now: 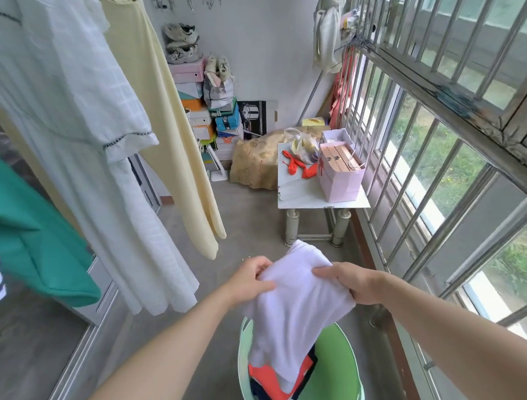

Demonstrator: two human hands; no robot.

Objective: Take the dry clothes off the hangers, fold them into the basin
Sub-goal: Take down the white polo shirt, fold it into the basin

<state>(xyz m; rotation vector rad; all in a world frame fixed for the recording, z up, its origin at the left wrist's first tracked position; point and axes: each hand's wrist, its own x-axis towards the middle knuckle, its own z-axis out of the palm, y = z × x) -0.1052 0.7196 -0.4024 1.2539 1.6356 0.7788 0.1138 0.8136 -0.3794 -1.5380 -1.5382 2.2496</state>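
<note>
A folded white garment [295, 304] hangs between my hands above the green basin [338, 370]. My left hand [251, 279] grips its upper left edge and my right hand [354, 282] grips its right edge. The garment's lower end reaches down into the basin, onto an orange and navy garment [280, 384] lying there. On the left hang a white dress [87, 134], a pale yellow garment [168, 128] and a green garment [21, 225].
A small white table [306, 193] with a pink bag [340, 174] stands ahead by the barred window [439, 123]. Shoe boxes [204, 109] and a tan sack [256, 162] are stacked at the far wall. A sliding door frame [87, 340] runs along the left.
</note>
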